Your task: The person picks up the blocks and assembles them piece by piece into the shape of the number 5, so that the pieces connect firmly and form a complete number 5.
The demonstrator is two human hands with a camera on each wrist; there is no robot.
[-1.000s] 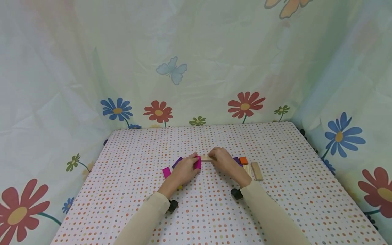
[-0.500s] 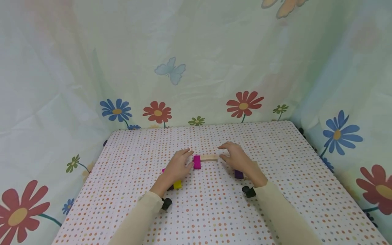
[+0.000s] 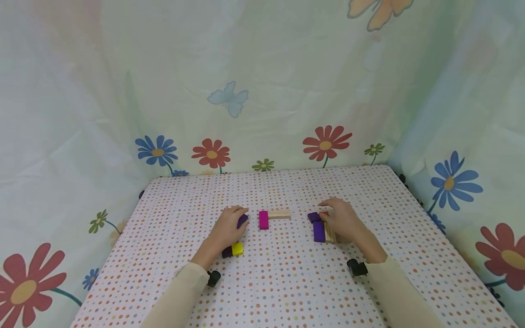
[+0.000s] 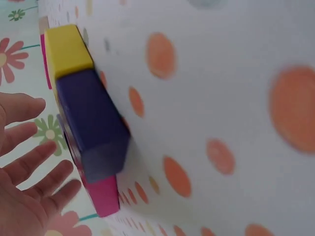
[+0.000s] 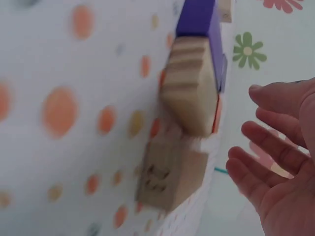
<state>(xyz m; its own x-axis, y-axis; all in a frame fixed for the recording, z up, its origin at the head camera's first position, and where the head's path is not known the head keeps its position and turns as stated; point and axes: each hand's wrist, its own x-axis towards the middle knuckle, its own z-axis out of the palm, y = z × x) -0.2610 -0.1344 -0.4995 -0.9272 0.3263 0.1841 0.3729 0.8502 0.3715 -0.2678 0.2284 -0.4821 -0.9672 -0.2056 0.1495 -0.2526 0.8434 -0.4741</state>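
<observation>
At mid-table a magenta block (image 3: 264, 220) touches the end of a plain wooden block (image 3: 279, 214). My left hand (image 3: 224, 226) hovers over the left group, its fingers spread and apart from the blocks in the left wrist view. That group has a purple block (image 3: 242, 221), a yellow block (image 3: 237, 248) and a dark purple block (image 4: 93, 118); a magenta block (image 4: 104, 195) lies behind. Above the right group, my right hand (image 3: 343, 222) has loosely bent fingers holding nothing. Purple blocks (image 3: 319, 231), a ridged wooden block (image 5: 186, 83) and a partly hidden orange block (image 3: 324, 214) are there.
A wooden block with dark markings (image 5: 165, 172) stands beside the ridged one in the right wrist view. The dotted tabletop (image 3: 270, 282) reaches back to a flowered curtain (image 3: 262, 114), which also encloses both sides.
My hands have let go of the middle magenta and wooden blocks and drawn apart, the left hand to the left group and the right hand to the right group. The middle blocks stay put.
</observation>
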